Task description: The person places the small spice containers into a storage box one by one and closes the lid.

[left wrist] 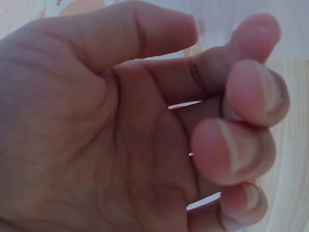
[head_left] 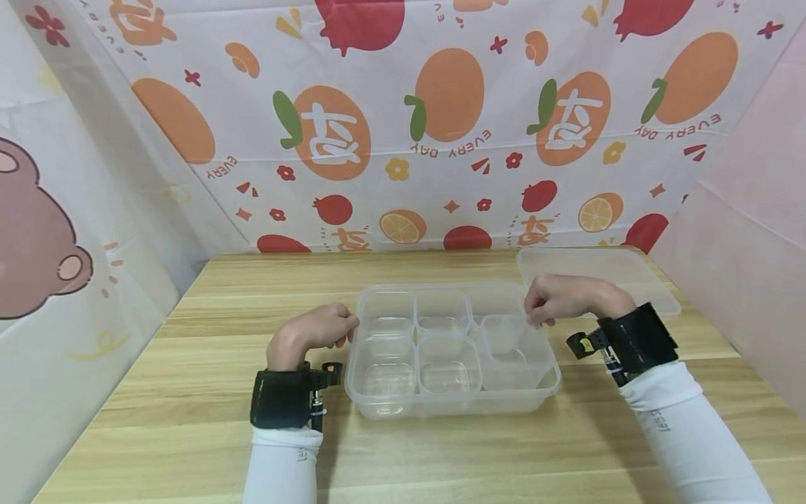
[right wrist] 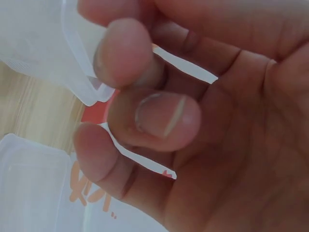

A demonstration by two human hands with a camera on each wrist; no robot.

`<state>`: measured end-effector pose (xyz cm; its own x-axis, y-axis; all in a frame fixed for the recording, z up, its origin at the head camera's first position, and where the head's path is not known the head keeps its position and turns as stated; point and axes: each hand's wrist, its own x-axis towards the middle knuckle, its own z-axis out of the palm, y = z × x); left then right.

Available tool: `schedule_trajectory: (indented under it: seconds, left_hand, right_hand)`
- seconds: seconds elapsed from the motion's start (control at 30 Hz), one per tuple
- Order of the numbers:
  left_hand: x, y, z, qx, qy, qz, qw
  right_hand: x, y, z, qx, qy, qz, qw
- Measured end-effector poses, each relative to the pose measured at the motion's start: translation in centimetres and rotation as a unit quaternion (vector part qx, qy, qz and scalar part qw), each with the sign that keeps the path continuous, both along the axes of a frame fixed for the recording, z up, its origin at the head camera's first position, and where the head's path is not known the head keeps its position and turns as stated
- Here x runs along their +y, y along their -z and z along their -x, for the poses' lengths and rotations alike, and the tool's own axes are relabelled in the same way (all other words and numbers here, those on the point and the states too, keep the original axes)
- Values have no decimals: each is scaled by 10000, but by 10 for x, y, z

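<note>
A large clear plastic container (head_left: 453, 406) sits on the table, with several small clear boxes inside it in two rows. My left hand (head_left: 317, 327) is at its left rim, fingers curled. In the left wrist view, the translucent container wall (left wrist: 212, 29) shows between my thumb and index fingertip. My right hand (head_left: 569, 297) is at the right side, its curled fingertips at the upper corner of the front-right small box (head_left: 506, 343). That box stands tilted and higher than its neighbours. In the right wrist view the pinching fingertips run out of the frame at the top.
A flat translucent lid (head_left: 598, 269) lies at the back right of the wooden table (head_left: 189, 406), behind my right hand. A white cloth with fruit prints (head_left: 390, 182) hangs along the table's back edge, and further cloths hang at both sides.
</note>
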<state>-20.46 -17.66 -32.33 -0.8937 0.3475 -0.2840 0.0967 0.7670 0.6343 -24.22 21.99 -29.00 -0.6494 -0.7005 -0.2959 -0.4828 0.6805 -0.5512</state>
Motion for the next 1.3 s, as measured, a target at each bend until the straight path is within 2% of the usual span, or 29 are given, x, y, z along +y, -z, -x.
schedule_trajectory:
  seconds: [0.53, 1.0, 1.3]
  left_hand:
    - [-2, 0, 1, -32, 32, -52, 10000]
    - [-1, -2, 2, -63, 14, -38, 10000]
    - [-2, -2, 4, -68, 0, -52, 10000]
  right_hand:
    - [-4, 7, 1, 60, -38, -120, 9999]
    - [-8, 13, 1, 292, -324, -219, 9988]
    - [-9, 12, 1, 303, -222, -390, 9985]
